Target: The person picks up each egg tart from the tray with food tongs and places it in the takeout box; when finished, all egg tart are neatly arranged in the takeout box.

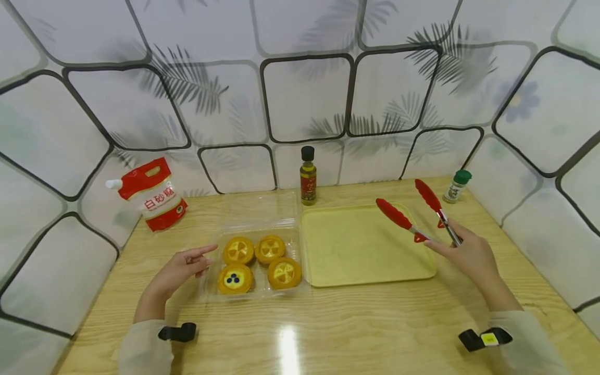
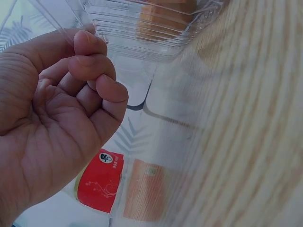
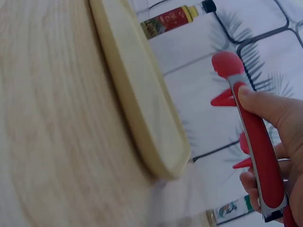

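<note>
In the head view my left hand (image 1: 184, 268) is at the left side of a clear plastic box (image 1: 262, 295). Its index finger stretches toward the rim and the other fingers are loosely bent; the left wrist view shows fingertips (image 2: 90, 43) close against the plastic, contact unclear. Inside the box lie several round tarts, one with dark blue berries (image 1: 235, 279), the others with a wedge pattern (image 1: 284, 273). My right hand (image 1: 471, 255) grips red-tipped metal tongs (image 3: 259, 151). Their arms spread apart, holding nothing, over the right part of a yellow tray (image 1: 361, 250).
A red and white sugar pouch (image 1: 159, 195) leans at the back left. A dark-capped sauce bottle (image 1: 308, 179) stands behind the tray, and a green-capped shaker (image 1: 457, 187) at the back right. Patterned wall panels (image 1: 307, 99) enclose the wooden table (image 1: 356, 323) at the back and sides.
</note>
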A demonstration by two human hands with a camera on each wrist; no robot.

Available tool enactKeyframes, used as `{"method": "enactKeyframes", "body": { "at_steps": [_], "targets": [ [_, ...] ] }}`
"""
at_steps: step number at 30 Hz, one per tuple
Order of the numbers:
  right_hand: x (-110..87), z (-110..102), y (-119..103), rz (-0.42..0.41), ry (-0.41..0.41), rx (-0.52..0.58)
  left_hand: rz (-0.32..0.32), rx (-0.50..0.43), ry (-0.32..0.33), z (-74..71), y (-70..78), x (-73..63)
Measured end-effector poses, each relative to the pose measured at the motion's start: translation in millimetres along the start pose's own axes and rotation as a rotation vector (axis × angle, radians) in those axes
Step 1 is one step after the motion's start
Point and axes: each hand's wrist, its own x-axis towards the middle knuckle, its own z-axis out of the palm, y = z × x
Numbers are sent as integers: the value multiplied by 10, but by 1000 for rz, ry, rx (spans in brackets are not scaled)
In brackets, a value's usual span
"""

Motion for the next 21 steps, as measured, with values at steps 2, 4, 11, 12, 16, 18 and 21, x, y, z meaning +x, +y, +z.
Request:
{"method": "enactKeyframes", "body": {
  "at_steps": [2,4,11,12,16,18,21],
  "targets": [
    [-6,16,77,35,14,-26,-3,5,5,-2,-6,-4],
    [-13,30,152,70,17,-44,-5,23,5,-5,-4,-5],
    [-9,55,361,243,5,-57,-24,68,15,4,10,15],
    [-5,56,385,267,-2,-55,-26,65,15,5,9,15],
    [-1,67,482,341,-27,-57,-15,62,11,1,2,11],
    [-7,69,515,369,-40,-62,-17,57,14,3,3,11],
    [-18,76,543,398,-48,-64,-16,60,16,3,9,11]
  ]
}}
